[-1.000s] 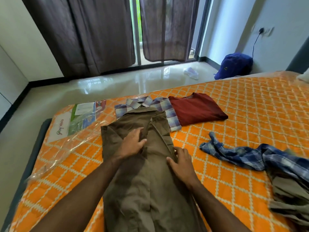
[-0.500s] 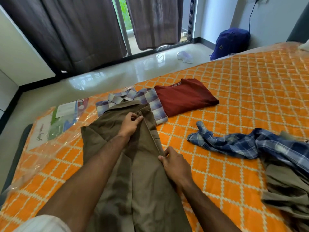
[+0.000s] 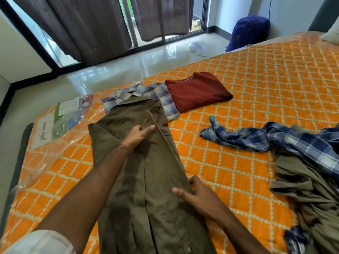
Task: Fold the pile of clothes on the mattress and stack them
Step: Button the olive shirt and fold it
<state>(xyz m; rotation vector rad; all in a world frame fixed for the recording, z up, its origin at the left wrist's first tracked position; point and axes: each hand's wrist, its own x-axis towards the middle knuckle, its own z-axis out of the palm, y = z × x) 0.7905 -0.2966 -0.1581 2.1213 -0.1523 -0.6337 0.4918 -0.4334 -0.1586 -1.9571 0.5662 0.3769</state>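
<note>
Bare orange mattress [image 3: 229, 162] lies open right of the brown shirt [image 3: 146, 180]. Folded clothes [image 3: 196, 90] block the far side; a loose pile [image 3: 302, 162] crowds the right.

A long shirt [image 3: 146, 171] is lying lengthwise on the mattress [image 3: 256, 88], its far end overlapping a folded checked shirt [image 3: 159, 96]. Right of that is sitting a folded tee [image 3: 198, 90]. An unfolded pile [image 3: 293, 162] is sprawling at the near right.

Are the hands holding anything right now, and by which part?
The right hand grips the olive-brown shirt by its folded right edge; the left hand only presses its chest.
</note>
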